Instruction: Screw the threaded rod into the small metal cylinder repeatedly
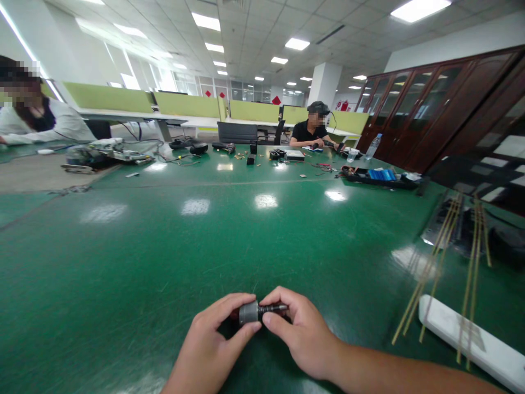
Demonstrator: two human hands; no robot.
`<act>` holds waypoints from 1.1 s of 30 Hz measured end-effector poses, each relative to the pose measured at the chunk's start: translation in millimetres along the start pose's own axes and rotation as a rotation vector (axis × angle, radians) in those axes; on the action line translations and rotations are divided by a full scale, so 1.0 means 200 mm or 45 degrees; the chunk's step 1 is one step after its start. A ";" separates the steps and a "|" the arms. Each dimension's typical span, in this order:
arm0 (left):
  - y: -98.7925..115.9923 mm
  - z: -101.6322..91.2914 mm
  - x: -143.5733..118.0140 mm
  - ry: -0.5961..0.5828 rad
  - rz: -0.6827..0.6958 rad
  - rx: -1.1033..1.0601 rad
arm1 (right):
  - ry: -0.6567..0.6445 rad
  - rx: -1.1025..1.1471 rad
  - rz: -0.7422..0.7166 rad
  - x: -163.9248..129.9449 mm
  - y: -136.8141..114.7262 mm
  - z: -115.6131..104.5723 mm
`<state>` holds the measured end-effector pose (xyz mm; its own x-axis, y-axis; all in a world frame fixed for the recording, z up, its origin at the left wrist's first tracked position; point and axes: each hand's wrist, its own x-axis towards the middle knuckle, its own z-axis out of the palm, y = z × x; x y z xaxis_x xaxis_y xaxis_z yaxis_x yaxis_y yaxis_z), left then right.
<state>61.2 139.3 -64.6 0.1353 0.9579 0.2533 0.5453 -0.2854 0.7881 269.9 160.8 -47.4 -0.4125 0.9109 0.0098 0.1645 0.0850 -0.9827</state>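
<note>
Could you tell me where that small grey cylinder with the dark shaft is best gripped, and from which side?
Probably around the grey cylinder body, from the left, as the left hand has it: that is its thickest part. The thin dark shaft points right, where the right hand pinches it.

Grey cylinder with dark shaft between my fingers, on a glossy green table; pale yellow rods, white bar, blue tray contents.

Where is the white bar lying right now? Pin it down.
In the head view, the white bar lies on the green table at lower right, under thin yellowish rods, right of the right hand.
</note>
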 end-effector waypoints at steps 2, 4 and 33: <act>0.00 0.00 0.00 0.000 0.001 0.001 | -0.005 0.020 0.004 0.00 0.00 0.00; 0.00 0.00 0.00 -0.005 -0.001 -0.004 | -0.010 0.040 0.009 0.00 0.01 0.00; 0.01 0.01 0.01 -0.012 -0.093 -0.014 | 0.010 -0.018 0.030 0.00 0.01 0.00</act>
<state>63.2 140.6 -63.8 0.1034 0.9764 0.1894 0.5452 -0.2149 0.8103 270.3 160.5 -50.3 -0.4016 0.9157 -0.0117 0.1866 0.0693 -0.9800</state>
